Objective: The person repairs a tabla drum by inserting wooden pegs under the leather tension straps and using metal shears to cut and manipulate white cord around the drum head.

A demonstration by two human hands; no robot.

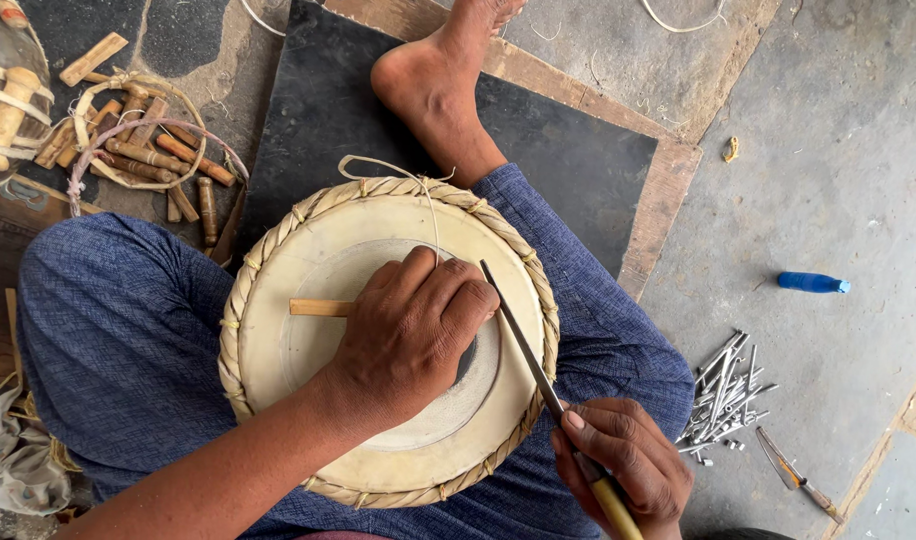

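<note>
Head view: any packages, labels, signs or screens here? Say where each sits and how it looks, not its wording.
None in view: no package, label, sign or screen shows.
The nearest candidate, a small blue cylinder lying on the grey floor at right, shows no visible label.

You have no packages, labels, signs or screens anywhere around you. Nothing on the floor or in your lap bears a printed face or wrapper.
</note>
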